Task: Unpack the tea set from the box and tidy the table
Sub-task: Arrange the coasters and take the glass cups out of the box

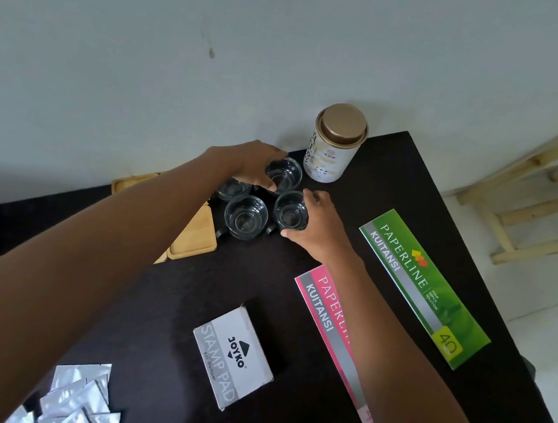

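Note:
Several clear glass cups stand close together at the far side of the dark table [299, 265]. My left hand [251, 165] grips the far cup [285, 174] from its left side. My right hand [324, 224] holds the right cup [290, 211], with the thumb under its near edge. A third cup [245, 217] stands free in front, and a fourth cup [233, 187] is partly hidden behind my left hand. A cream tea tin [336, 145] with a bronze lid stands just behind the cups. Wooden coasters [196, 233] lie to the left, partly under my left arm.
A green receipt book [424, 288] and a pink receipt book [331, 323] lie to the right. A grey stamp pad box [233, 356] sits near the middle. Silver sachets [75, 400] are piled at the near left. A wooden frame [541, 190] stands beyond the table's right edge.

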